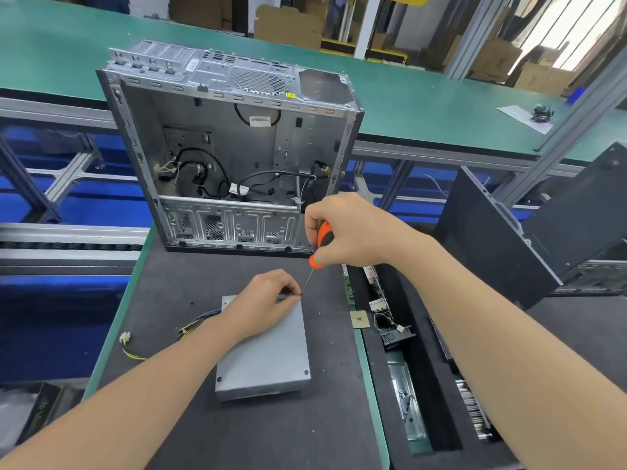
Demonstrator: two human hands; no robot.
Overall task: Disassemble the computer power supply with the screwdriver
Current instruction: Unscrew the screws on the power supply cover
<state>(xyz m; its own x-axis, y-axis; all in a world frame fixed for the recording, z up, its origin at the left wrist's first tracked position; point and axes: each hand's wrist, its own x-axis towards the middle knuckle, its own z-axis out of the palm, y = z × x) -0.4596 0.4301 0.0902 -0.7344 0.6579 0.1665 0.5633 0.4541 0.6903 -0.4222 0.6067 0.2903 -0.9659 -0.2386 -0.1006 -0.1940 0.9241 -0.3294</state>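
Power supply [271, 351]: flat grey metal box, corner screws; right hand [349, 228] gripping orange screwdriver [322, 235], left hand [264, 300] pinching its tip.

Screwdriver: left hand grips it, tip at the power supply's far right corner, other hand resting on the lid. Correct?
Not quite. The head view shows the right hand gripping the screwdriver; the left hand is the one resting on the lid of the power supply. The tip is at the far right corner, as you said.

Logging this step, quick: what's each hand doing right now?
Left hand: on the power supply, fingers pinched by screwdriver tip, contents unclear.
Right hand: gripping the screwdriver.
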